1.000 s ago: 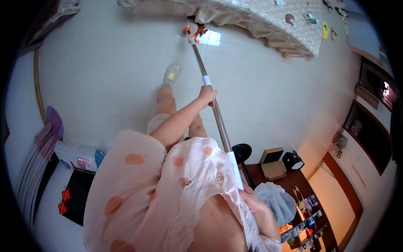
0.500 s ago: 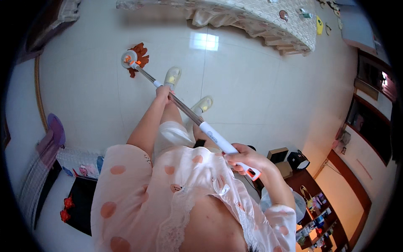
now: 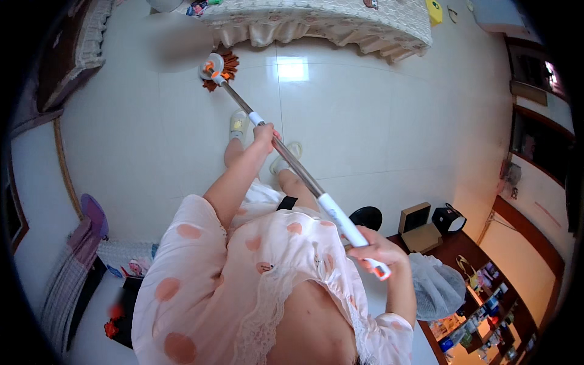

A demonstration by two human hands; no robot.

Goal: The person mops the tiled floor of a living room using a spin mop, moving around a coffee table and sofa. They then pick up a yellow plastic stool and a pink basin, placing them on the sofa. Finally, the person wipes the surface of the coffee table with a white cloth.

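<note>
The left arm (image 3: 234,185) stretches toward the far side, and the left hand (image 3: 265,137) is curled in a grip. The right forearm (image 3: 402,291) extends from the near right side, and the right hand (image 3: 384,247) (it is the nearer of the two) points to the left, also curled.

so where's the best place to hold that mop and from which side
Probably two places on the mop: left grip round the slim metal shaft, from the left; right grip round the thicker white handle, from the right. It's long and straight, slanting upper left to lower right, leaving both places apart from the brown-fringed head.
</note>
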